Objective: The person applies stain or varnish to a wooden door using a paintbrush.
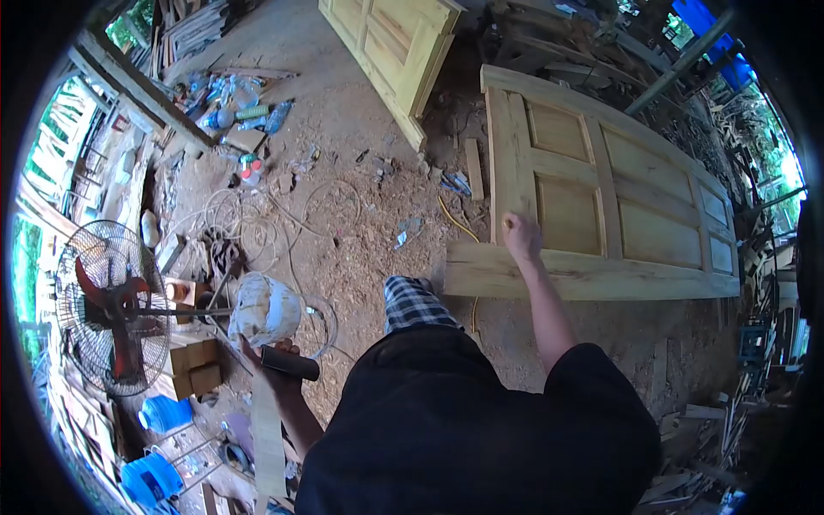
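Note:
My left hand [281,350], at the lower left, is closed around a dark cylinder [296,364]; its exact kind does not show. Just beyond that hand is a whitish wrapped bundle [264,309] beside a pedestal fan [116,309]. My right hand [522,239] is closed in a fist over the near left corner of a panelled wooden door [511,163]. Anything inside that fist is hidden. Along the door's near side runs a long wooden plank or edge [592,279], under my right wrist.
A second panelled door [403,51] leans at the top. Plastic bottles [249,112] litter the ground at upper left. Loops of hose or cable [257,227] and wood shavings [352,275] cover the floor. Blue jugs [150,476] lie at lower left; scrap wood [699,455] lies at right.

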Action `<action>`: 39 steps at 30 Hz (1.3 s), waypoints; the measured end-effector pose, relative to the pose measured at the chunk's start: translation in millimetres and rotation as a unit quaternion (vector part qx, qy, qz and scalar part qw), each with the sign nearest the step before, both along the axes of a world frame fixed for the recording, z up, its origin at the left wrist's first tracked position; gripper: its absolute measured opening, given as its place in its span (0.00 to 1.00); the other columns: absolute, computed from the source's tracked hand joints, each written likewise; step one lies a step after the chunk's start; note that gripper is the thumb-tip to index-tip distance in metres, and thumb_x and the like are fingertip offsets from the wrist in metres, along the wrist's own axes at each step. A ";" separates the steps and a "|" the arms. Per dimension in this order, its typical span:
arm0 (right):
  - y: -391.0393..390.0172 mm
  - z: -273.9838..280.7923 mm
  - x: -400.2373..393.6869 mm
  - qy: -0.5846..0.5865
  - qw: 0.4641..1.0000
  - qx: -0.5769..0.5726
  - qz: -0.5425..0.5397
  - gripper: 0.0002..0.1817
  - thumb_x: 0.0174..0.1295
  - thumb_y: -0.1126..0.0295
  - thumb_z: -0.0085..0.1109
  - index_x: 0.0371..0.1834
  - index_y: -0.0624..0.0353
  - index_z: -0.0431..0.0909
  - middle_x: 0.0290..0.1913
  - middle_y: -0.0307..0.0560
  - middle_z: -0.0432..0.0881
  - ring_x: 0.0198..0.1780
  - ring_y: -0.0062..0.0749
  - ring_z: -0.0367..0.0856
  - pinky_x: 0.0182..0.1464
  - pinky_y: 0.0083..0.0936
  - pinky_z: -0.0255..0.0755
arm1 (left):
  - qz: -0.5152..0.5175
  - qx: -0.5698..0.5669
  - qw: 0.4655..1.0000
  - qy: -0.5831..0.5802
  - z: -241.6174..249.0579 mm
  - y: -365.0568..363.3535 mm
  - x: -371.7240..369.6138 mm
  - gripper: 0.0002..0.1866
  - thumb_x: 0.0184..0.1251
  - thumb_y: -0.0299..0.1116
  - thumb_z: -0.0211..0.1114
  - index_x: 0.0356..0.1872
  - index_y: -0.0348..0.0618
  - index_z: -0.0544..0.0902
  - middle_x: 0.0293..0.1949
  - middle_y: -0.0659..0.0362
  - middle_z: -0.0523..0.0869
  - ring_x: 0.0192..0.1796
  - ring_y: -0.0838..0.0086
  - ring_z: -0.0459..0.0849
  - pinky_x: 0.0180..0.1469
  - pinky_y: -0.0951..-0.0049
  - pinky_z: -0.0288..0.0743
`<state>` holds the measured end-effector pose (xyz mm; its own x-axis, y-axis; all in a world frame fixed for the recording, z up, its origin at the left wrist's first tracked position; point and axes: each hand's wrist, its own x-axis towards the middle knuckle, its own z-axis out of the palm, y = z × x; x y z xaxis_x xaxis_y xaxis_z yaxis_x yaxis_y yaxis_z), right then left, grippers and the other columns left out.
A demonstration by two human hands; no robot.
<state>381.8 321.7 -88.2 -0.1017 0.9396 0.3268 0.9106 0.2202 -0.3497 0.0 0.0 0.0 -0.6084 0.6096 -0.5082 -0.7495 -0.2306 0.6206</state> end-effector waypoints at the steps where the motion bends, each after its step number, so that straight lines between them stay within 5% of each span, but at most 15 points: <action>1: 3.5 -6.6 0.3 -0.064 0.997 -0.029 -0.014 0.09 0.53 0.58 0.59 0.36 0.45 0.80 0.30 0.50 0.81 0.32 0.45 0.81 0.33 0.37 0.74 | 0.003 0.001 1.000 0.022 3.1 9.3 -0.8 0.36 0.56 0.64 0.55 0.57 0.48 0.62 0.23 0.61 0.71 0.22 0.75 0.73 0.25 0.75 0.72; 3: -30.1 -11.4 -0.3 -0.142 0.986 -0.078 -0.028 0.10 0.55 0.58 0.57 0.36 0.47 0.81 0.31 0.49 0.82 0.34 0.45 0.80 0.33 0.36 0.73 | 0.005 -0.017 0.999 0.030 10.3 -5.7 -2.7 0.35 0.56 0.64 0.54 0.56 0.47 0.63 0.21 0.61 0.71 0.22 0.75 0.73 0.24 0.75 0.72; 5: -24.9 -15.8 -46.3 0.022 0.991 -0.061 0.114 0.09 0.55 0.59 0.58 0.34 0.50 0.80 0.29 0.48 0.82 0.31 0.41 0.81 0.31 0.33 0.73 | 0.024 -0.013 0.999 0.044 10.2 12.6 -26.1 0.35 0.56 0.64 0.54 0.54 0.47 0.64 0.22 0.61 0.71 0.21 0.75 0.72 0.22 0.75 0.70; 10: 33.4 8.3 -54.1 0.271 0.960 -0.035 0.052 0.08 0.57 0.59 0.56 0.30 0.48 0.79 0.26 0.49 0.81 0.30 0.38 0.82 0.28 0.33 0.72 | 0.026 -0.037 0.998 0.053 11.3 38.8 -42.6 0.36 0.54 0.64 0.56 0.53 0.46 0.63 0.20 0.61 0.70 0.19 0.75 0.72 0.21 0.75 0.69; 15: 102.2 -22.0 -10.0 -0.099 0.985 0.076 -0.119 0.09 0.58 0.57 0.55 0.27 0.46 0.78 0.27 0.50 0.81 0.24 0.43 0.80 0.27 0.34 0.72 | 0.066 -0.063 0.996 0.022 5.2 81.9 -60.3 0.28 0.55 0.64 0.56 0.35 0.45 0.68 0.15 0.60 0.72 0.19 0.73 0.74 0.20 0.76 0.70; 19: 132.5 -40.9 -52.6 -0.087 0.994 0.054 -0.040 0.08 0.59 0.59 0.54 0.28 0.47 0.78 0.29 0.50 0.82 0.24 0.43 0.80 0.27 0.36 0.72 | 0.032 -0.116 0.991 0.059 5.4 150.1 -79.2 0.32 0.54 0.66 0.55 0.43 0.45 0.68 0.15 0.60 0.72 0.18 0.73 0.74 0.19 0.76 0.69; 21: 153.3 -9.3 -58.4 0.422 0.898 -0.125 0.004 0.07 0.59 0.62 0.53 0.29 0.48 0.78 0.30 0.48 0.82 0.26 0.43 0.81 0.28 0.38 0.73 | -0.005 -0.112 0.992 0.048 19.0 195.2 -86.7 0.33 0.55 0.66 0.54 0.47 0.46 0.68 0.15 0.61 0.72 0.17 0.74 0.73 0.19 0.77 0.67; 22: 160.6 2.7 -52.2 0.427 0.895 -0.126 -0.019 0.07 0.59 0.62 0.53 0.29 0.48 0.78 0.30 0.48 0.82 0.26 0.43 0.81 0.28 0.38 0.73 | -0.027 -0.115 0.991 0.060 21.5 219.3 -92.4 0.32 0.56 0.65 0.54 0.47 0.46 0.68 0.15 0.62 0.72 0.17 0.75 0.72 0.19 0.78 0.67; 24: 186.1 18.7 -40.7 0.069 0.975 0.063 -0.202 0.06 0.59 0.64 0.52 0.32 0.48 0.79 0.31 0.47 0.83 0.29 0.42 0.82 0.30 0.36 0.73 | -0.137 -0.082 0.982 0.104 18.2 269.8 -114.0 0.31 0.56 0.65 0.53 0.45 0.47 0.69 0.16 0.64 0.71 0.17 0.77 0.72 0.19 0.79 0.66; 28: 227.1 -28.1 -28.5 -0.101 0.954 -0.055 -0.276 0.06 0.56 0.63 0.58 0.33 0.50 0.79 0.31 0.46 0.82 0.32 0.44 0.81 0.33 0.33 0.75 | -0.190 -0.080 0.972 0.113 27.3 378.1 -123.5 0.30 0.56 0.65 0.53 0.45 0.48 0.69 0.17 0.65 0.72 0.17 0.79 0.72 0.19 0.79 0.66; 31: 232.6 -23.5 -64.4 -0.008 0.990 0.077 -0.122 0.06 0.56 0.63 0.59 0.32 0.51 0.79 0.32 0.46 0.82 0.33 0.43 0.81 0.34 0.33 0.75 | -0.202 -0.040 0.976 0.072 29.9 441.0 -116.9 0.30 0.57 0.64 0.53 0.48 0.49 0.69 0.21 0.63 0.75 0.20 0.77 0.74 0.22 0.77 0.68; 33: 245.9 -2.7 -75.0 0.433 0.898 -0.072 -0.032 0.06 0.56 0.64 0.59 0.31 0.53 0.79 0.30 0.47 0.82 0.33 0.43 0.81 0.34 0.33 0.74 | -0.204 -0.053 0.971 0.117 16.5 467.9 -107.8 0.29 0.58 0.63 0.54 0.49 0.50 0.69 0.23 0.62 0.76 0.20 0.76 0.73 0.24 0.75 0.69; 35: 258.5 12.3 -63.7 0.358 0.932 -0.034 -0.055 0.07 0.57 0.64 0.57 0.33 0.53 0.80 0.31 0.49 0.82 0.33 0.43 0.81 0.34 0.34 0.74 | -0.331 0.048 0.942 -0.008 -13.4 495.5 -123.6 0.29 0.59 0.62 0.54 0.49 0.48 0.70 0.23 0.62 0.76 0.19 0.76 0.72 0.24 0.75 0.69; 37: 261.8 7.2 -42.9 0.044 0.957 0.130 -0.255 0.08 0.58 0.62 0.55 0.34 0.52 0.80 0.32 0.48 0.82 0.33 0.44 0.81 0.34 0.35 0.73 | -0.375 0.040 0.926 -0.029 -16.1 518.7 -103.0 0.28 0.57 0.64 0.54 0.48 0.53 0.71 0.21 0.61 0.75 0.21 0.76 0.74 0.21 0.78 0.67; 39: 274.2 -34.5 -31.2 -0.083 0.930 -0.031 -0.356 0.09 0.58 0.60 0.55 0.34 0.50 0.81 0.33 0.47 0.82 0.34 0.43 0.81 0.34 0.35 0.73 | -0.400 -0.005 0.916 -0.005 -3.7 542.9 -80.3 0.31 0.57 0.64 0.54 0.47 0.46 0.71 0.17 0.65 0.71 0.18 0.79 0.70 0.19 0.80 0.64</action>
